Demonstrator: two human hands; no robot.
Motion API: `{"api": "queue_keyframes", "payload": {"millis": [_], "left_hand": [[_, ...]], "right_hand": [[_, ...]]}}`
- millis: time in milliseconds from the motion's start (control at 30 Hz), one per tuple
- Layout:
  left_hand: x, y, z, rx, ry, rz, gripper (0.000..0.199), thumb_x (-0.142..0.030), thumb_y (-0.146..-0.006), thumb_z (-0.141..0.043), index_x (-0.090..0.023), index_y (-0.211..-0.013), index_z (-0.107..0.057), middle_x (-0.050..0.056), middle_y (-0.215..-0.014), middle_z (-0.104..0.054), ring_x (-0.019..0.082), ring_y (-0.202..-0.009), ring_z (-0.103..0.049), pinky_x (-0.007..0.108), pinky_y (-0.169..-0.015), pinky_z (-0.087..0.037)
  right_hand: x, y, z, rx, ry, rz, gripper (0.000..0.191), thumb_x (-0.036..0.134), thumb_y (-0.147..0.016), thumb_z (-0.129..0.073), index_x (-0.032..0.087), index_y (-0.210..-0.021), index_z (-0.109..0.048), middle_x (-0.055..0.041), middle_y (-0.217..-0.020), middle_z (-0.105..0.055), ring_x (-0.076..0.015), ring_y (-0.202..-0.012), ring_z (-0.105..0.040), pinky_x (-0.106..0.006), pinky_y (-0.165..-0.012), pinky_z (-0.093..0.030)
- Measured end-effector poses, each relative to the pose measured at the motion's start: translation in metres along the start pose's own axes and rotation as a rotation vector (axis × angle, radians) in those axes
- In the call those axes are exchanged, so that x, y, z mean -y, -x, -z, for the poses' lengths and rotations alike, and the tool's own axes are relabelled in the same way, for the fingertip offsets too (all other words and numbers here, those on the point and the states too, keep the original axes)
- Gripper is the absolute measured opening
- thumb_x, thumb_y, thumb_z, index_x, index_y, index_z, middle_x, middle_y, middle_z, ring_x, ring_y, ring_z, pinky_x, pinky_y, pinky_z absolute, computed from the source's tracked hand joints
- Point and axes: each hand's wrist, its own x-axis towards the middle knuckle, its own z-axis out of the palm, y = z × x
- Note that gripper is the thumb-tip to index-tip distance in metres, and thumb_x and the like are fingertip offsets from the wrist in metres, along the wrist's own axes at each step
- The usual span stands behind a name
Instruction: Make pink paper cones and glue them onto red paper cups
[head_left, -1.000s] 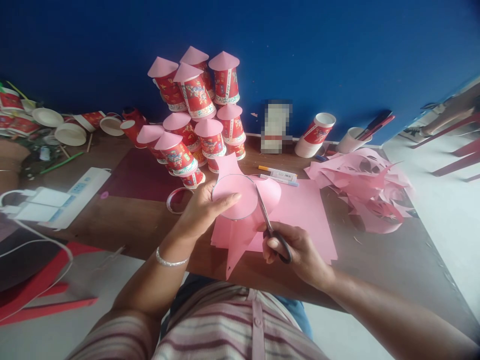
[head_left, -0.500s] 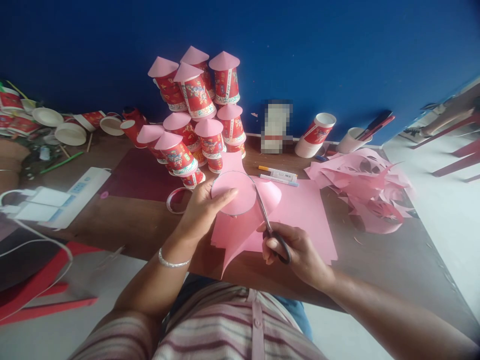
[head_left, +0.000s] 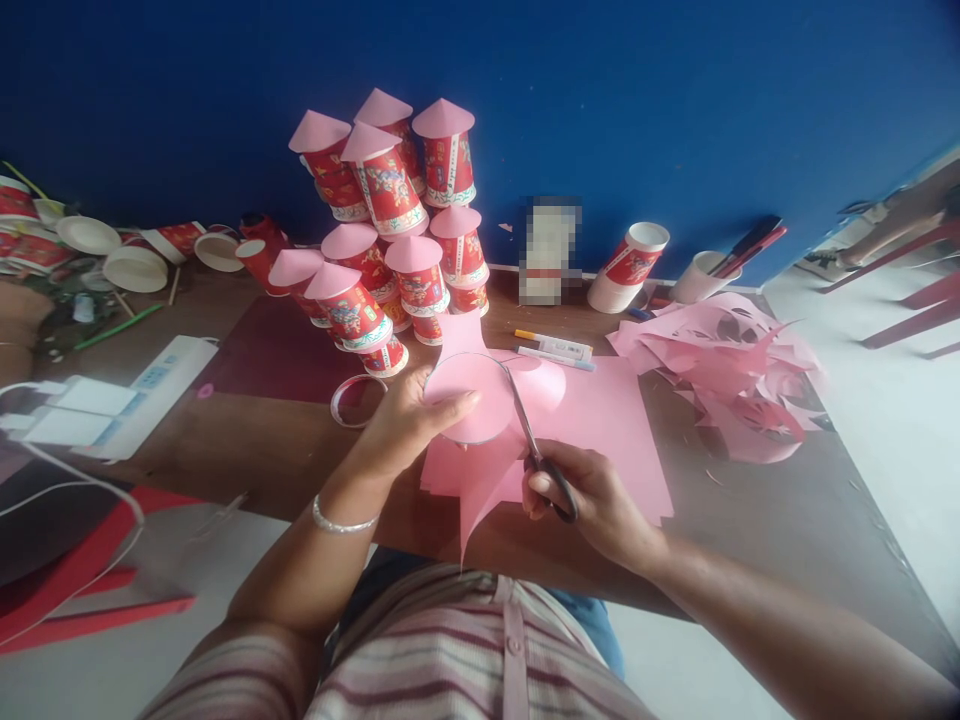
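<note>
In the head view, the left hand (head_left: pixel 409 420) pinches a pink paper sheet (head_left: pixel 469 375), its thumb on the outlined circle. The right hand (head_left: pixel 600 495) grips black-handled scissors (head_left: pixel 523 415), blades at the circle's right edge. The sheet is held above a stack of pink paper (head_left: pixel 607 430), near two markers (head_left: pixel 555 346); the print on one barrel is too small to read. Behind, red printed paper cups (head_left: pixel 390 190) with pink cone tops stand stacked, some bearing white vertical strips with tiny, illegible writing. Pink offcuts (head_left: pixel 727 350) lie to the right.
</note>
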Motion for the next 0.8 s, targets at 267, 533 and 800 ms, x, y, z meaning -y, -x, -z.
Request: {"api": "queue_keyframes", "payload": {"millis": [267,533,800], "left_hand": [[0.002,-0.001,0.003,0.0,0.035,0.01,0.037,-0.034,-0.075,-0.086,-0.014,-0.104,-0.078,0.009,-0.099,-0.081,0.026,-0.092,-0.075,0.033,-0.081,-0.062],[-0.008,-0.001,-0.002,-0.044,0.048,0.005,0.029,-0.037,-0.076,-0.086,-0.016,-0.095,-0.078,0.005,-0.083,-0.078,0.024,-0.084,-0.073,0.032,-0.077,-0.061],[0.002,-0.003,0.007,0.039,0.027,-0.012,0.032,-0.033,-0.078,-0.086,-0.015,-0.104,-0.079,0.008,-0.1,-0.081,0.031,-0.113,-0.073,0.034,-0.091,-0.061]], "right_hand": [[-0.005,0.0,-0.001,0.006,-0.014,0.037,0.047,0.065,-0.093,-0.068,0.019,-0.082,-0.063,-0.0013,-0.063,-0.064,-0.0131,-0.056,-0.059,-0.027,-0.055,-0.053],[-0.004,0.0,-0.001,0.005,-0.008,0.039,0.047,0.064,-0.094,-0.067,0.02,-0.078,-0.062,-0.0013,-0.062,-0.064,-0.0131,-0.055,-0.059,-0.027,-0.055,-0.054],[-0.003,0.0,-0.001,-0.012,-0.054,-0.014,0.047,0.063,-0.089,-0.074,0.017,-0.097,-0.071,0.0001,-0.064,-0.063,-0.0137,-0.057,-0.06,-0.028,-0.056,-0.055]]}}
